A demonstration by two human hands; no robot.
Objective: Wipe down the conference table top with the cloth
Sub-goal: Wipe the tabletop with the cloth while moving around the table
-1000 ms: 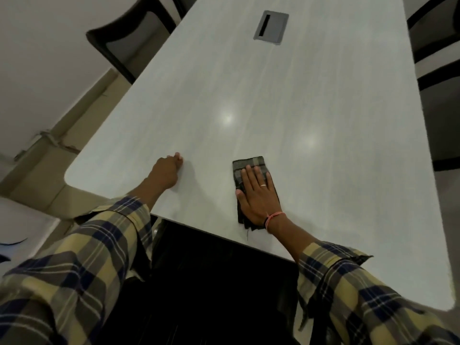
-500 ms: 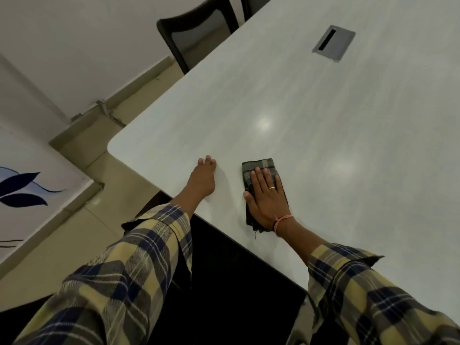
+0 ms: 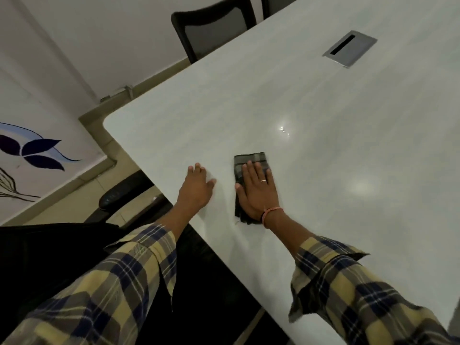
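A long, pale grey conference table top (image 3: 323, 115) fills the right of the view. A folded dark checked cloth (image 3: 249, 159) lies flat on it near the front edge. My right hand (image 3: 257, 190) presses palm-down on the cloth with its fingers spread, covering most of it; only the far end and the left strip of the cloth show. My left hand (image 3: 196, 188) rests flat on the bare table just left of the cloth, fingers apart, holding nothing.
A metal cable hatch (image 3: 349, 48) is set flush into the table at the far right. A dark mesh chair (image 3: 214, 23) stands at the table's far left side, and a black armrest (image 3: 117, 197) pokes out below the near edge. The table's rounded corner (image 3: 109, 120) is at left.
The view has swung left, so the table corner and the wall now sit further right. My left hand has flattened with its fingers spread. My right hand stays pressed on the cloth.
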